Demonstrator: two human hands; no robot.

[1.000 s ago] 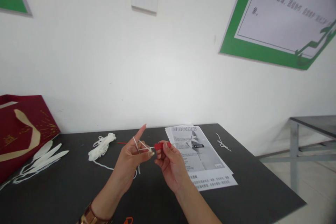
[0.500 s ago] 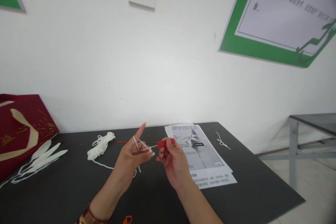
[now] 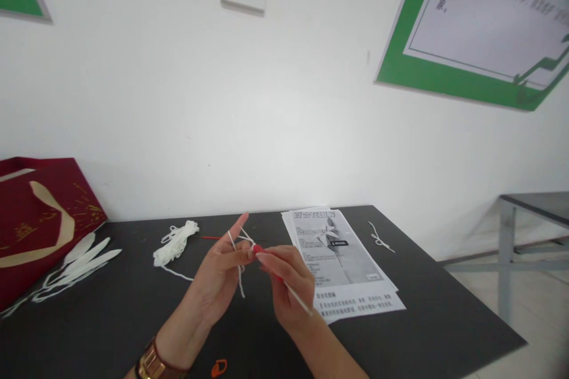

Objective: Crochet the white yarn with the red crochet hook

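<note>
Where the table (image 3: 391, 334) comes nearest: an orange clip (image 3: 219, 368) lies loose between the forearms.
Watch (image 3: 153, 362): gold-toned, worn on the left wrist.
Right hand (image 3: 288, 278): thumb and fingers grasp a red-handled tool (image 3: 256, 250); apparently its pale shaft slants back towards the near right, an angle that perhaps leaves the fingertips free for the strand.
Left hand (image 3: 217, 269): index finger raised with yarn around it, probably to keep it taut; thumb and another finger pinch the strand just beside the right fingertips, the exact grip partly hidden.
White yarn (image 3: 240, 281): spans the left fingers above the table's middle, an end dangling below.
Printed sheets (image 3: 355, 299): overlapping on the right, turned to face the person, presumably for reading.
White petal-shaped pieces (image 3: 84, 262): fanned at far left, seemingly kept out of the way.
Skein (image 3: 175, 244): beyond the left hand, a strand trailing nearer, likely placed to feed freely.
Red rod (image 3: 208, 237): just right of the skein.
Red bag (image 3: 48, 213): far left, against the wall (image 3: 284, 130).
</note>
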